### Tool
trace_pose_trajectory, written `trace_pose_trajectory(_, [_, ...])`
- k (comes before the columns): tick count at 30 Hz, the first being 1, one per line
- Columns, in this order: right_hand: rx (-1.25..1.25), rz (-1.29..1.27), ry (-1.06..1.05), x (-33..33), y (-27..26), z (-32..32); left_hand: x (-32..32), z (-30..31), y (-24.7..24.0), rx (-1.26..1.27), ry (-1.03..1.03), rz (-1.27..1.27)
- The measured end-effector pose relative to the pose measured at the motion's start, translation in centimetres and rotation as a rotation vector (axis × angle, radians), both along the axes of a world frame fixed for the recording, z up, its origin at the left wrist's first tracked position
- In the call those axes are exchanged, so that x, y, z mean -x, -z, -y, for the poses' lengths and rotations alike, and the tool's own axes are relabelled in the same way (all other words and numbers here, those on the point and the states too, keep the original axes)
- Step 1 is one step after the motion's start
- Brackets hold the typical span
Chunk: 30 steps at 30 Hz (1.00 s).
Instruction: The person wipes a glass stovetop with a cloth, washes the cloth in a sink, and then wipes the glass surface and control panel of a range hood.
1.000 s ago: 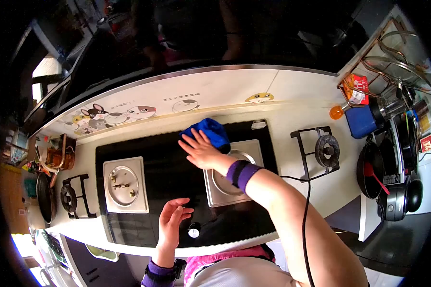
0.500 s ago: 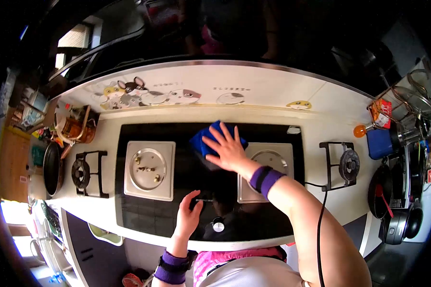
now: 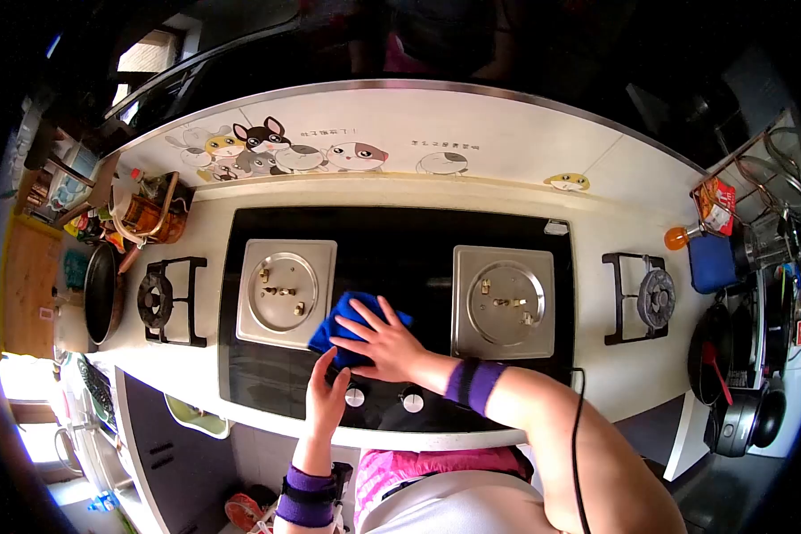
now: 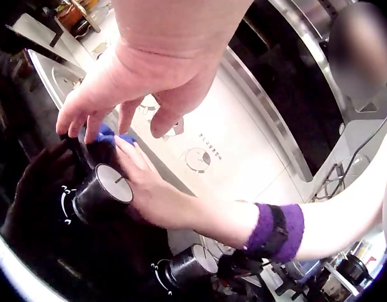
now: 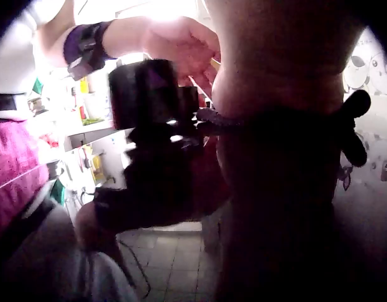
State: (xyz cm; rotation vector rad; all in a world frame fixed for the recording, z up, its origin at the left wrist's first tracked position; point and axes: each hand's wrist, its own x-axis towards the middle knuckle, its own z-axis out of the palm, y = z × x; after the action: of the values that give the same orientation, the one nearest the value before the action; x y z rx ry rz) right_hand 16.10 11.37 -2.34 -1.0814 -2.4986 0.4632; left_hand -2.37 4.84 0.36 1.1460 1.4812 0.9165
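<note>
My right hand (image 3: pixel 385 347) lies with spread, straight fingers on a blue cloth (image 3: pixel 332 327), pressing it against the black glass cooktop (image 3: pixel 400 240) beside the left burner plate (image 3: pixel 242 334). Close to the cloth's near edge is my left hand (image 3: pixel 325 400), its fingers loosely bent and holding nothing. In the left wrist view the left hand (image 4: pixel 155 82) hangs over the front of the cooktop, with a control knob (image 4: pixel 114 182) below it. The right wrist view is dark; the left hand (image 5: pixel 181 47) shows near its top.
A second steel burner plate (image 3: pixel 461 338) sits on the right of the cooktop. Black pan supports (image 3: pixel 196 303) lie on the counter to either side. Pans (image 3: pixel 104 289) stand at both ends, and a black cable (image 3: pixel 576 463) runs along the right arm.
My right hand has swept the cloth from the back middle of the cooktop toward the front left. The left hand stays near the front edge, now close to the cloth.
</note>
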Motion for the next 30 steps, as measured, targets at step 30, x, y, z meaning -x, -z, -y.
trace_pose_trajectory(30, [0.059, 0.216, 0.607, -20.8, -2.3, 15.7, -7.3, 0.1, -2.7, 0.077, 0.346, -0.034])
